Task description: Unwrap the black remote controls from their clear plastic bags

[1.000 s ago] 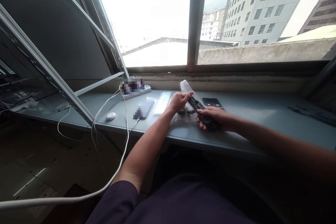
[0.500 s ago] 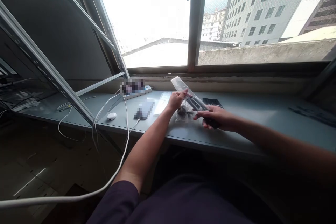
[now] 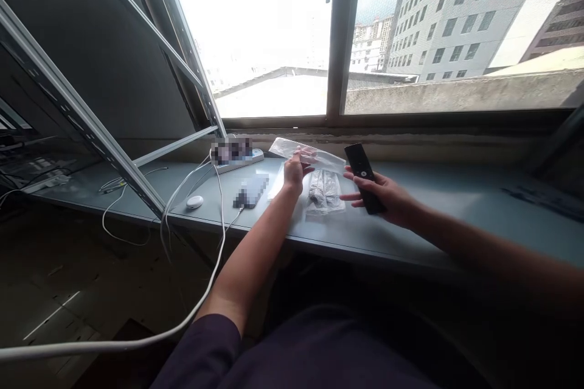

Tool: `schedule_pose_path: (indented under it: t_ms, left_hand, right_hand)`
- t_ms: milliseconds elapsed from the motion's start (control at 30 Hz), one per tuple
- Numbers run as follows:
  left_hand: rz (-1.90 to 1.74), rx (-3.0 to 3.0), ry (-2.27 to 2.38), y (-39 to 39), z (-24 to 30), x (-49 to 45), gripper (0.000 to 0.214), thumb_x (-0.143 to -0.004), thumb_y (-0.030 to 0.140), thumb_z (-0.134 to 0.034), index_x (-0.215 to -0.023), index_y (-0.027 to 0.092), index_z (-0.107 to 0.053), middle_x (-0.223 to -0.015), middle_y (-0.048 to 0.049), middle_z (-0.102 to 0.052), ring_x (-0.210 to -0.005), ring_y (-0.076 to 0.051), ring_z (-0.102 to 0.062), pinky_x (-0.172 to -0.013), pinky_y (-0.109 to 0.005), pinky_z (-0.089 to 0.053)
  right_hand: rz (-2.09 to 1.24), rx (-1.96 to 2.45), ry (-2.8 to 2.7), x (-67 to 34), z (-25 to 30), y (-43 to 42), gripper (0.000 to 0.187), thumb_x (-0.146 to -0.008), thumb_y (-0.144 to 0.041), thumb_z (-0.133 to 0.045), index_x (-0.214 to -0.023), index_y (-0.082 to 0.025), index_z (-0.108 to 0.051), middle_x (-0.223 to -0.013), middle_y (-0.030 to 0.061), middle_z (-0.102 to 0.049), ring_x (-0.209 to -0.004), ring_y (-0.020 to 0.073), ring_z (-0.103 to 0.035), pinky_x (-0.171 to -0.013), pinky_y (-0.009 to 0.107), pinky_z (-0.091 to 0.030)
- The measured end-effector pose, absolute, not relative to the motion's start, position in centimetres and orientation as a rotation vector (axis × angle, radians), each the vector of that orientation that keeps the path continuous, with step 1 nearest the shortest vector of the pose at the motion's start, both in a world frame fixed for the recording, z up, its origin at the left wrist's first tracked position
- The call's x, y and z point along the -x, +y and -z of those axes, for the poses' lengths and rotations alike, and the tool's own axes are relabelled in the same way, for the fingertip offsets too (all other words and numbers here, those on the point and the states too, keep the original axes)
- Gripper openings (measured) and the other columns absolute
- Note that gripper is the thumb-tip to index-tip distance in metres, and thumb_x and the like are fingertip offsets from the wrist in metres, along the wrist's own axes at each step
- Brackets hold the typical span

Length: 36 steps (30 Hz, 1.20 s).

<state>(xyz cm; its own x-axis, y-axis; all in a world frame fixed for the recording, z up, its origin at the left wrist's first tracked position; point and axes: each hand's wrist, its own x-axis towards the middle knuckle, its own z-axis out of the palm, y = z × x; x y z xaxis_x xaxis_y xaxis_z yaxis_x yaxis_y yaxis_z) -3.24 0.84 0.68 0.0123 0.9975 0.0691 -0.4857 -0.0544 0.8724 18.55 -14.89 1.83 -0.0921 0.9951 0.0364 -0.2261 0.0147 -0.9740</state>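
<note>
Clear sleeve (image 3: pixel 322 158), pinched by the left hand (image 3: pixel 294 174) above the surface (image 3: pixel 438 200), looks light, limp and slippery, best taken by one end; rightward, a remote (image 3: pixel 359 162), likely stiff, best held mid-body, is grasped by the right hand (image 3: pixel 390 196).

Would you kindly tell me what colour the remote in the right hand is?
The remote in the right hand is black, seen best in the head view.
</note>
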Motion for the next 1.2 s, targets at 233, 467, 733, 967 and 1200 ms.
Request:
schedule_pose_path:
  t_ms: [233, 467, 733, 967, 1200]
  left_hand:
    - [-1.089, -1.037, 0.519, -1.2, -1.3, 2.6, 0.032, -0.111, 0.042, -0.078, -0.129, 0.017, -0.083, -0.13, -0.0145, -0.087, -0.102, -0.023, -0.087, -0.091, -0.033, -0.069]
    - [-1.071, -1.125, 0.539, -1.3, -1.6, 3.1, 0.041, -0.108, 0.053, -0.079, -0.124, 0.017, -0.087, -0.133, -0.0174, -0.087, -0.107, -0.027, -0.087, -0.087, -0.033, -0.066]
    - [-1.166, -1.174, 0.574, -0.9, -1.4, 3.5, 0.042, -0.105, 0.057, -0.077, -0.115, 0.017, -0.088, -0.128, -0.015, -0.088, -0.1, -0.022, -0.085, -0.074, -0.025, -0.059]
    - [-1.504, -0.892, 0.729, 1.1, -1.1, 3.8, 0.024, -0.105, 0.041, -0.079, -0.104, 0.017, -0.084, -0.096, -0.006, -0.086, -0.066, -0.008, -0.065, -0.051, -0.02, -0.036]
    - [-1.56, -0.542, 0.683, 1.8, -1.7, 4.6, 0.018, -0.115, 0.031, -0.07, -0.121, 0.016, -0.078, -0.094, -0.0042, -0.083, -0.072, -0.01, -0.076, -0.051, -0.016, -0.045]
  right_hand:
    - [-1.393, 0.967, -1.141, -18.1, -1.6, -15.0, 0.039, -0.098, -0.027, -0.096, -0.135, -0.03, -0.085, -0.174, 0.0088, -0.067, -0.102, 0.0337, -0.093, -0.068, 0.03, -0.077]
    - [-1.336, 0.963, -1.071, -18.8, -1.3, -14.3, 0.035, -0.096, -0.025, -0.095, -0.129, -0.03, -0.087, -0.161, 0.0083, -0.076, -0.106, 0.034, -0.093, -0.061, 0.026, -0.074]
    - [-1.281, 0.964, -1.116, -18.9, -1.3, -14.5, 0.033, -0.096, -0.025, -0.095, -0.128, -0.03, -0.088, -0.159, 0.0078, -0.077, -0.112, 0.0329, -0.092, -0.071, 0.027, -0.076]
    - [-1.217, 0.963, -1.137, -19.1, -1.5, -14.6, 0.043, -0.092, -0.029, -0.099, -0.134, -0.032, -0.087, -0.155, 0.0093, -0.079, -0.113, 0.0341, -0.091, -0.071, 0.031, -0.077]
    - [-1.173, 0.959, -1.145, -19.1, -1.4, -14.6, 0.042, -0.092, -0.031, -0.099, -0.132, -0.034, -0.088, -0.157, 0.0056, -0.079, -0.107, 0.0292, -0.09, -0.073, 0.032, -0.077]
